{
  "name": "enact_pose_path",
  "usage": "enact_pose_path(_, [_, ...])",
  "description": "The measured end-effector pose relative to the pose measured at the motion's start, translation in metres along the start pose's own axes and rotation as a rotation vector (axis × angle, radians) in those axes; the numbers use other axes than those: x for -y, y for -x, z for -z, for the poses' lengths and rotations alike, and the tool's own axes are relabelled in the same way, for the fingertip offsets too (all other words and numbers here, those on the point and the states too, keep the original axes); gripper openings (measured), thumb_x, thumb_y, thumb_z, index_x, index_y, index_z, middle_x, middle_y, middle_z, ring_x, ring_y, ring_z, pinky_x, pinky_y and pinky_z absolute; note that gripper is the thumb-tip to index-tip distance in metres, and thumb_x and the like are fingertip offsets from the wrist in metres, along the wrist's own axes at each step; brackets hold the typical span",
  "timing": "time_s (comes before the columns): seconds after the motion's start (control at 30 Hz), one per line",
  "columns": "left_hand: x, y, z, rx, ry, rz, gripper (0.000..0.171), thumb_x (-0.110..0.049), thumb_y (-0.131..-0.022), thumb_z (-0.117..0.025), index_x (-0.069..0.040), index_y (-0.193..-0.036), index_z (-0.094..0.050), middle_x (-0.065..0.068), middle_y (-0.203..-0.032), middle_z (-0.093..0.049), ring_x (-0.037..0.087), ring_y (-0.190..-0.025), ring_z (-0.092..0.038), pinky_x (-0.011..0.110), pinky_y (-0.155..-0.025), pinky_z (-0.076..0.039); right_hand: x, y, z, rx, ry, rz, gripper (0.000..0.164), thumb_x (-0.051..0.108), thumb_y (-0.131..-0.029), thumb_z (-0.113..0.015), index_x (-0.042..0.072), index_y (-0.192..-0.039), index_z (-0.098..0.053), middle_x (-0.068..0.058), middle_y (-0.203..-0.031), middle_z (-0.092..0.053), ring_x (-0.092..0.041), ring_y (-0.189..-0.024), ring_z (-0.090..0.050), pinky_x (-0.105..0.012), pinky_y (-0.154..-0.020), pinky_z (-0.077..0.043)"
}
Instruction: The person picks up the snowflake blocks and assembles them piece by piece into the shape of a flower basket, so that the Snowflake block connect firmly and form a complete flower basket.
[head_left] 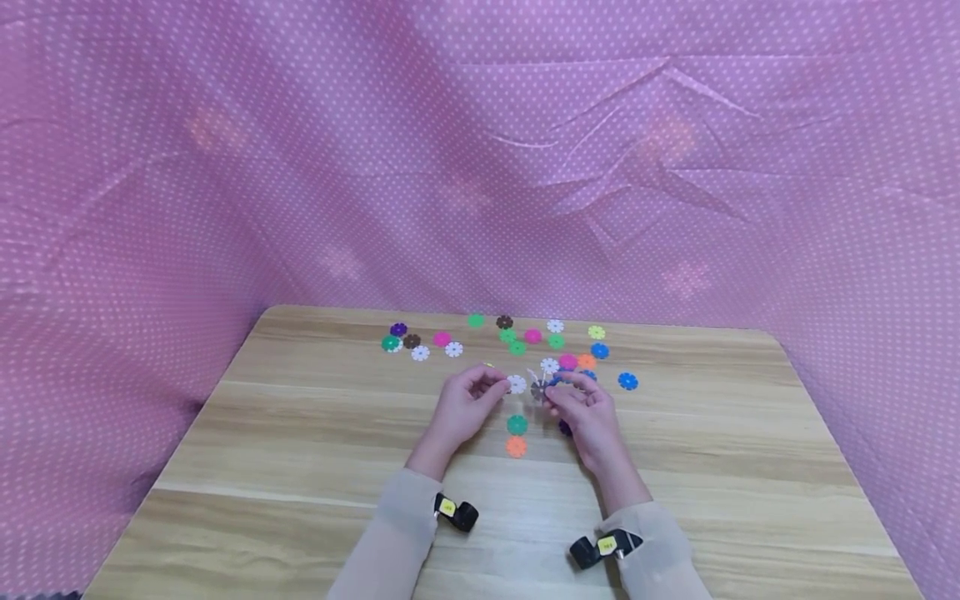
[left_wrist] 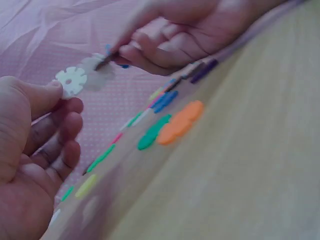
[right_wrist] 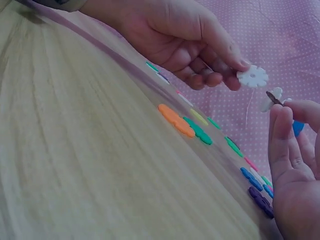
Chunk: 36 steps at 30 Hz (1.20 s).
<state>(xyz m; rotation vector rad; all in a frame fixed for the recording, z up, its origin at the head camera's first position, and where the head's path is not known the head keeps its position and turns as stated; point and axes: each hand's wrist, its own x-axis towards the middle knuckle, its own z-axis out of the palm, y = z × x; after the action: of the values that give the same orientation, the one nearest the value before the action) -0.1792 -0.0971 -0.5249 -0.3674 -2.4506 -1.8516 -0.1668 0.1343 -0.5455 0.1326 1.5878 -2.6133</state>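
My left hand [head_left: 462, 404] pinches a white notched flower-shaped disc [left_wrist: 71, 81] by its edge, between thumb and fingertips. Facing it, my right hand [head_left: 592, 421] pinches a dark brown notched disc [right_wrist: 274, 98] that crosses a second white disc [right_wrist: 278, 93]. Blue [right_wrist: 298, 128] shows behind the right fingers. Both hands are raised over the table, and a small gap separates the left white disc from the pieces in the right hand. Below them, a green disc [head_left: 517, 425] and an orange disc [head_left: 516, 447] lie one in front of the other.
Flat discs of several colours are scattered along the far part of the wooden table [head_left: 300, 458], including a blue one [head_left: 627, 381] at right and a purple one [head_left: 398, 330] at left. A pink dotted cloth [head_left: 480, 167] hangs behind and beside the table.
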Motion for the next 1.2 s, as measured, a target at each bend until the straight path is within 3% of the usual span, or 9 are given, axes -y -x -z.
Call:
enact_pose_path(0.2, [-0.001,0.002,-0.006,-0.030,0.006,-0.050,0.011,-0.014,-0.100,-0.081,-0.010,-0.110,-0.078,0.001,-0.100,-0.078,0.016,-0.089,-0.071,0.029,-0.083,-0.063,0.001,0.002,-0.002,0.003,-0.016,0.036,0.032,-0.009,-0.098,-0.071,0.000,-0.129,-0.066,-0.007,-0.092,-0.080,-0.017,-0.080,-0.077,-0.025,-0.078,-0.065])
enact_pose_path(0.43, [-0.003,0.003,-0.009,-0.013,0.000,-0.080,0.011,-0.013,-0.099,-0.082,-0.011,-0.110,-0.079,-0.001,-0.101,-0.079,0.015,-0.089,-0.073,0.030,-0.083,-0.064,0.001,0.003,-0.002,0.029,-0.014,0.050,0.032,-0.010,-0.098,-0.071,-0.003,-0.129,-0.065,-0.007,-0.094,-0.080,-0.015,-0.080,-0.077,-0.026,-0.079,-0.066])
enact_pose_path(0.6, [-0.003,0.003,-0.010,-0.030,-0.020,-0.088,0.011,-0.010,-0.098,-0.083,-0.011,-0.108,-0.079,-0.001,-0.101,-0.080,0.015,-0.090,-0.075,0.031,-0.085,-0.065,0.001,0.003,-0.001,0.046,0.007,0.018,0.033,-0.009,-0.099,-0.070,-0.003,-0.131,-0.064,-0.006,-0.096,-0.080,-0.015,-0.081,-0.077,-0.028,-0.083,-0.065])
enact_pose_path(0.83, [-0.001,0.003,-0.010,-0.015,0.022,-0.099,0.011,-0.010,-0.097,-0.083,-0.009,-0.108,-0.079,0.001,-0.101,-0.080,0.016,-0.089,-0.075,0.031,-0.084,-0.065,-0.001,0.002,0.001,0.084,0.013,-0.026,0.037,-0.008,-0.100,-0.070,-0.006,-0.136,-0.061,-0.004,-0.097,-0.081,-0.013,-0.082,-0.076,-0.028,-0.086,-0.065])
enact_pose_path(1.03, [-0.002,0.005,-0.012,0.017,-0.012,-0.109,0.011,-0.013,-0.098,-0.083,-0.011,-0.108,-0.081,0.000,-0.103,-0.081,0.015,-0.093,-0.077,0.030,-0.087,-0.065,0.001,0.003,0.002,0.069,0.010,-0.053,0.027,-0.009,-0.099,-0.069,-0.002,-0.125,-0.066,-0.004,-0.096,-0.080,-0.012,-0.079,-0.075,-0.025,-0.082,-0.065])
enact_pose_path(1.2, [-0.002,0.007,-0.017,-0.001,-0.035,-0.126,0.009,-0.013,-0.098,-0.083,-0.011,-0.107,-0.081,0.000,-0.102,-0.082,0.014,-0.093,-0.078,0.028,-0.087,-0.065,0.002,0.005,0.002,0.045,-0.017,-0.076,0.020,-0.011,-0.099,-0.069,0.006,-0.110,-0.069,-0.005,-0.093,-0.080,-0.012,-0.077,-0.074,-0.024,-0.079,-0.064])
